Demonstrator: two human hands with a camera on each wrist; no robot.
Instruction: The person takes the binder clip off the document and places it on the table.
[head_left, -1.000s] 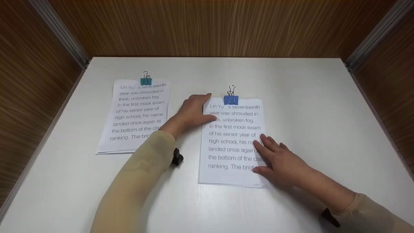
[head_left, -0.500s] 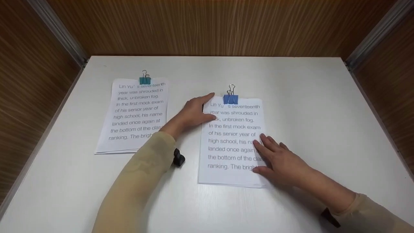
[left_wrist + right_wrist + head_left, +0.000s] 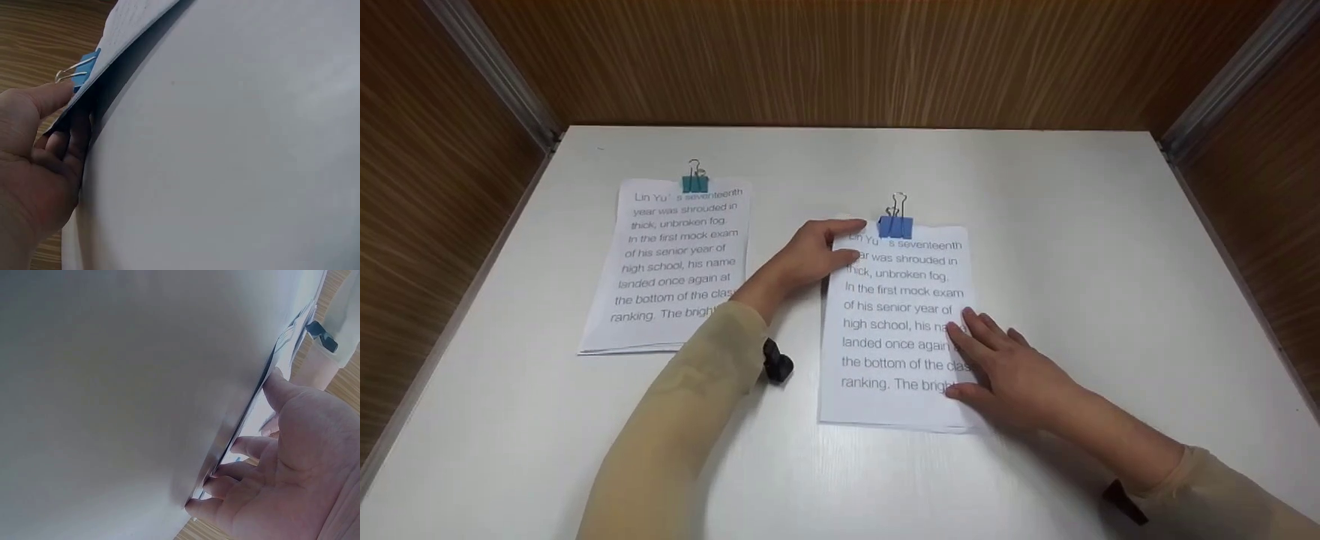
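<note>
A printed paper stack (image 3: 896,409) lies in the middle, with a blue binder clip (image 3: 895,227) on its top edge. My left hand (image 3: 804,253) pinches the stack's upper left corner, the thumb on the print and the other fingers underneath. In the left wrist view this hand (image 3: 34,174) holds the corner up, leaving a dark gap over the table; the blue clip (image 3: 85,70) is just beyond the thumb. My right hand (image 3: 1012,367) rests on the stack's right edge, fingers spread. In the right wrist view, the fingertips of this hand (image 3: 292,467) touch that edge.
A second printed stack (image 3: 637,334) with a teal binder clip (image 3: 695,184) lies to the left, its lower right part behind the left forearm. Wood-grain panels (image 3: 840,60) border the white table (image 3: 1095,225) at the back and both sides.
The left thumb has moved up the page and the index finger right, close to the blue clip. The stack's upper left corner has risen a little. The right hand has stayed put.
</note>
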